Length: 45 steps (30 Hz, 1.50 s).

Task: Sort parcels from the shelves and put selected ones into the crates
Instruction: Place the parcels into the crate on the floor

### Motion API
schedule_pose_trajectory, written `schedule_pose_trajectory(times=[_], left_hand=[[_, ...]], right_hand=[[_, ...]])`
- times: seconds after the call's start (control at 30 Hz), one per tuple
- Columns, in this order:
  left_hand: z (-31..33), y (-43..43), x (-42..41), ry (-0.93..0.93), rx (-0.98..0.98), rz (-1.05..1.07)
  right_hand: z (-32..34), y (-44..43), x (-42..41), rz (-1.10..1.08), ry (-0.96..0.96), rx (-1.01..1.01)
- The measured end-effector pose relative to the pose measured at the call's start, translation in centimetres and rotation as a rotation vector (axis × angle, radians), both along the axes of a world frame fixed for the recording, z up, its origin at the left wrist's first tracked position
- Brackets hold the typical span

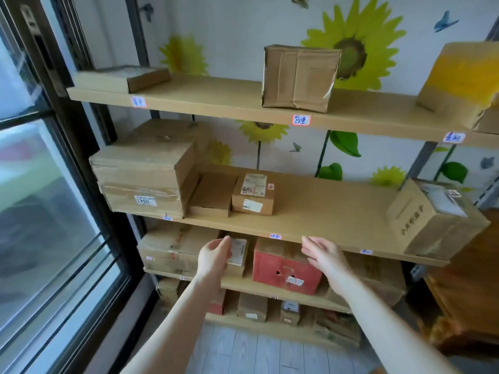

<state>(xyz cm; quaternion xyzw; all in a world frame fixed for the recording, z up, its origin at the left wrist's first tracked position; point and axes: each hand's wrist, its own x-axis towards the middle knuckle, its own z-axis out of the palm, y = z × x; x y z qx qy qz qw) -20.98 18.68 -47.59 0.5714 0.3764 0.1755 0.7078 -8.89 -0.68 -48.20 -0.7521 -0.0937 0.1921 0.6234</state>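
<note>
Left hand [214, 256] is extended forward, fingers curled over the near side of a small parcel [239, 252], white-labelled. The parcel is gripped while it stands on the lower shelf board [243, 286]. Right hand [322, 255] is held out just to the R of it, fingers relaxed, nothing held. It is set in front of a red box [283, 268]; contact w/ the box cannot be told. The small parcel is placed btwn the two hands, just L of the red box. To the L of the left hand, on the same board, a wide brown carton [170, 248] is seen.

Directly above both hands the middle shelf [324, 211] is fixed. Up and L of the left hand, a big taped carton [140, 171], a flat box [213, 195] and a labelled cube box [253, 194] are lined up side by side. Up and far R of the right hand, a printed carton [434, 220] is set at an angle.

Higher still, the top shelf [216, 94] is loaded w/ a flat parcel [121, 78], a creased box [299, 76] and a yellow-taped box [464, 79]. Below the hands, more small boxes [252, 306] are stored above grey floor [256, 349]. A window [40, 184] is seen far L of the left hand. Sunflower decals [353, 44] are stuck on the wall [243, 22] behind.
</note>
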Motion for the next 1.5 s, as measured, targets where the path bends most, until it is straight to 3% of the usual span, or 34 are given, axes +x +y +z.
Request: schedule_pose_trajectory(times=[0.23, 0.43, 0.63, 0.77, 1.0, 1.5], left_hand=[[-0.6, 8.0, 9.1, 0.042, 0.056, -0.004], [-0.4, 13.0, 16.9, 0.122, 0.168, -0.018], [-1.8, 14.1, 20.9, 0.214, 0.307, -0.192], [-2.3, 14.4, 21.4, 0.223, 0.318, -0.284], [-2.8, 14.5, 18.7, 0.039, 0.168, -0.147], [-1.7, 12.2, 16.4, -0.098, 0.189, -0.323]], right_hand=[[-1.0, 7.6, 9.4, -0.076, 0.022, -0.099], [-1.0, 13.7, 15.8, -0.111, 0.165, -0.120], [-1.6, 17.3, 17.3, -0.077, 0.250, -0.152], [-2.1, 18.0, 16.6, -0.092, 0.262, -0.132], [-2.4, 16.9, 12.5, -0.290, 0.133, 0.095], [-1.9, 14.2, 8.8, -0.393, 0.075, 0.145]])
